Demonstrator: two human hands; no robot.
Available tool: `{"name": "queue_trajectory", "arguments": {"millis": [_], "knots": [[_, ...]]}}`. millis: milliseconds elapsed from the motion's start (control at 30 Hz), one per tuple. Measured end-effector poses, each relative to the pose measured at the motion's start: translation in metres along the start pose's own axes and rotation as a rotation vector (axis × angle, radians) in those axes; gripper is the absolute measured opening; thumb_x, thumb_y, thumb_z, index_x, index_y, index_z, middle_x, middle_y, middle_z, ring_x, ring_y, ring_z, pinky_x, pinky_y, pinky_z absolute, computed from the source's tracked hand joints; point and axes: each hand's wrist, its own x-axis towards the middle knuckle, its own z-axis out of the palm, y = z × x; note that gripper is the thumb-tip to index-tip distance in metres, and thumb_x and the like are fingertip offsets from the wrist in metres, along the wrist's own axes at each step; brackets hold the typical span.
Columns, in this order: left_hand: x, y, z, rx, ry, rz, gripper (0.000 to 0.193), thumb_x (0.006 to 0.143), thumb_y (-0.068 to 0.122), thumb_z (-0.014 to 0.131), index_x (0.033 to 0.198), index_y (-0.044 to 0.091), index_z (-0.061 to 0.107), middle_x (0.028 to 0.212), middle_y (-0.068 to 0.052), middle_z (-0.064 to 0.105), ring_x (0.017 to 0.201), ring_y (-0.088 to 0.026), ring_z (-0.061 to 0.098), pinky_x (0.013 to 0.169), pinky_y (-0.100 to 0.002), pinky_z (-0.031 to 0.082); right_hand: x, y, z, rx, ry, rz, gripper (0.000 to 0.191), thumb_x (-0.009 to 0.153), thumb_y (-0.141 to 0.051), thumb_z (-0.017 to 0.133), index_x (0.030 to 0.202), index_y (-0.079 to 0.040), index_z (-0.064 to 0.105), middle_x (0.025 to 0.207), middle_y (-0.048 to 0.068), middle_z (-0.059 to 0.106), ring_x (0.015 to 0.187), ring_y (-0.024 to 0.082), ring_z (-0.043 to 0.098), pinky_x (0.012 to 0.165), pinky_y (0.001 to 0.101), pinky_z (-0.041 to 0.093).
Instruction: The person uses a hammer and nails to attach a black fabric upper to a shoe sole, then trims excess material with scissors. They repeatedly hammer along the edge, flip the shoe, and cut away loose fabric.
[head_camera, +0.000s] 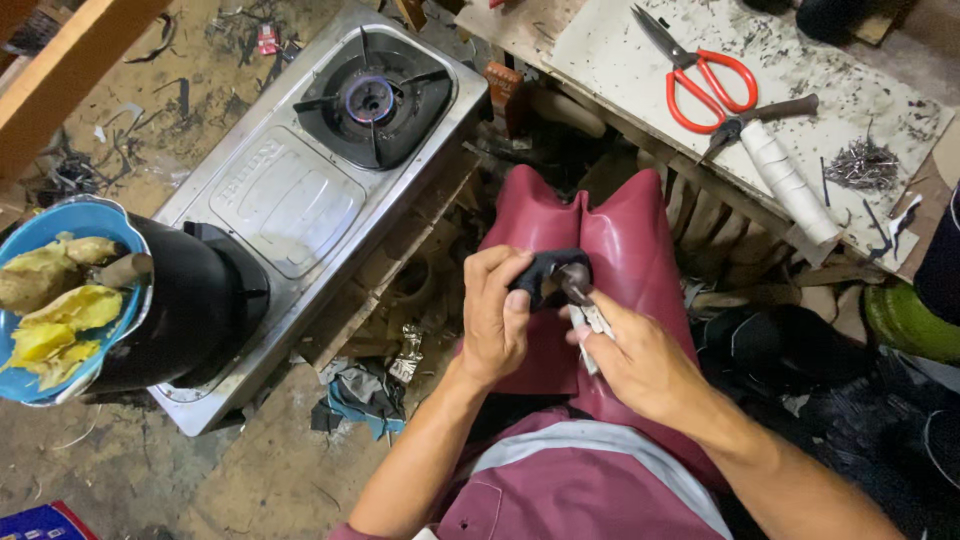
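Note:
My left hand (497, 318) grips a small black piece of material (548, 270) over my lap, which is covered by a dark red apron (625, 235). My right hand (635, 362) holds a metal tool (590, 318) whose rounded dark head (575, 278) rests against the black piece. Both hands are close together, almost touching, above my knees. What lies under the black piece is hidden by my fingers.
A steel gas stove (300, 190) stands at left with a black pot (185, 305) beside it and a blue bowl of yellowish glue (60, 300). The white worktop (760, 90) at upper right bears red-handled scissors (705, 85), a knife, a thread roll (790, 180) and several nails (862, 165).

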Motion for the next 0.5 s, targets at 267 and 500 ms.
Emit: {"name": "queue_trajectory", "arguments": {"millis": [267, 500], "knots": [[0.013, 0.016, -0.021, 0.265, -0.154, 0.075, 0.035, 0.108, 0.026, 0.047, 0.131, 0.001, 0.058, 0.123, -0.018, 0.063, 0.112, -0.036, 0.059, 0.097, -0.047, 0.044, -0.011, 0.006, 0.009, -0.681, 0.150, -0.256, 0.062, 0.084, -0.013, 0.064, 0.144, -0.002, 0.054, 0.091, 0.017, 0.060, 0.066, 0.037, 0.068, 0.065, 0.0485, 0.056], [0.020, 0.011, -0.031, 0.090, -0.205, -0.164, 0.036, 0.106, 0.016, 0.054, 0.138, -0.001, 0.055, 0.133, -0.021, 0.061, 0.122, -0.039, 0.058, 0.107, -0.044, 0.047, -0.018, 0.067, 0.065, -0.431, 0.078, -0.087, 0.051, 0.085, -0.012, 0.065, 0.136, -0.009, 0.062, 0.103, 0.016, 0.070, 0.074, 0.038, 0.070, 0.065, 0.0487, 0.055]]}}
